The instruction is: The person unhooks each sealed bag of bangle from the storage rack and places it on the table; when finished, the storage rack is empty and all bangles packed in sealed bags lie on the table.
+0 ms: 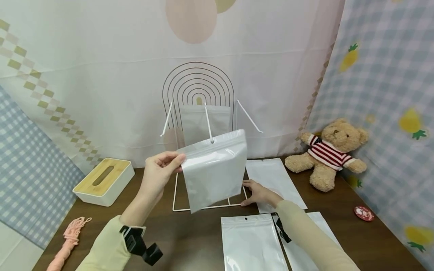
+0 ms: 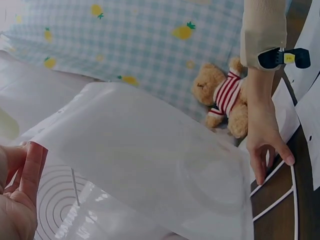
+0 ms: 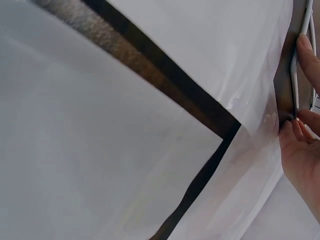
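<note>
My left hand point(image 1: 159, 171) pinches a white zip bag point(image 1: 215, 175) by its upper left corner, between thumb and fingers. The bag's punched hole lies at the tip of the middle prong of a white wire rack point(image 1: 254, 124); whether the prong passes through it, I cannot tell. Behind, another white zip bag point(image 1: 193, 120) hangs at the rack. My right hand point(image 1: 259, 195) holds the front right corner of the rack's base, its thumb and fingers on either side of the wire in the left wrist view.
Several flat white zip bags point(image 1: 252, 241) lie on the brown table point(image 1: 183, 241) at the right. A tissue box point(image 1: 116, 184) with a wooden lid and a pink yarn bundle point(image 1: 69, 239) are at left. A teddy bear point(image 1: 327, 154) and a red round badge point(image 1: 364, 213) sit at far right.
</note>
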`<action>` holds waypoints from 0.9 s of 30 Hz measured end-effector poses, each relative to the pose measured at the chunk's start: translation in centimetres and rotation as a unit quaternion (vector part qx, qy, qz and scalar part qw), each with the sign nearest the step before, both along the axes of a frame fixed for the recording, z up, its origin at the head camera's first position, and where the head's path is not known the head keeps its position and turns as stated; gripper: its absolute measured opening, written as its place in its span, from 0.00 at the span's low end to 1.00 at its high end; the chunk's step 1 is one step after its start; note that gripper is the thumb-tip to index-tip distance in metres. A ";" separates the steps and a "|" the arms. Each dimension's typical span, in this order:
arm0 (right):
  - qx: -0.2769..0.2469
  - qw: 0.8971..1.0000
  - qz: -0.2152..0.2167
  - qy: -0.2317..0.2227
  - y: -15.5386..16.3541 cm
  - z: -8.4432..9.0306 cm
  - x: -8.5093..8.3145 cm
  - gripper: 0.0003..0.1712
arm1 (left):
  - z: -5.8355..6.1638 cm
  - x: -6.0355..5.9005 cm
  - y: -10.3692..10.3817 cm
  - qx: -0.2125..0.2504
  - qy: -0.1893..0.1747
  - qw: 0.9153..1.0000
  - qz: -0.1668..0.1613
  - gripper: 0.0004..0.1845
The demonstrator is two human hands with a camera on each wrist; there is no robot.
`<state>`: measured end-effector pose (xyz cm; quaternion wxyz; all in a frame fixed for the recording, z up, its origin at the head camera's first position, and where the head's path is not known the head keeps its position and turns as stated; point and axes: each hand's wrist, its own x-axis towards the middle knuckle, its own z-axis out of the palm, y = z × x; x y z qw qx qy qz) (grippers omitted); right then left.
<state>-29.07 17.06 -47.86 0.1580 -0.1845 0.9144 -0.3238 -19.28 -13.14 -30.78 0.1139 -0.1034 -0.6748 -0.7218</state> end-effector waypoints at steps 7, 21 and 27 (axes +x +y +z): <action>-0.026 0.999 0.025 0.025 0.1 -0.1 0.2 0.46 | 0.3 0.8 -0.3 -0.029 -0.004 0.999 -0.020 0.09; -0.027 0.999 0.041 0.019 0.7 0.0 0.0 0.58 | -4.9 7.5 -9.6 -0.122 -0.123 0.977 -0.120 0.13; -0.021 1.000 0.007 -0.008 0.2 0.6 0.7 0.54 | -9.4 5.2 -12.3 -0.085 -0.242 0.963 -0.080 0.10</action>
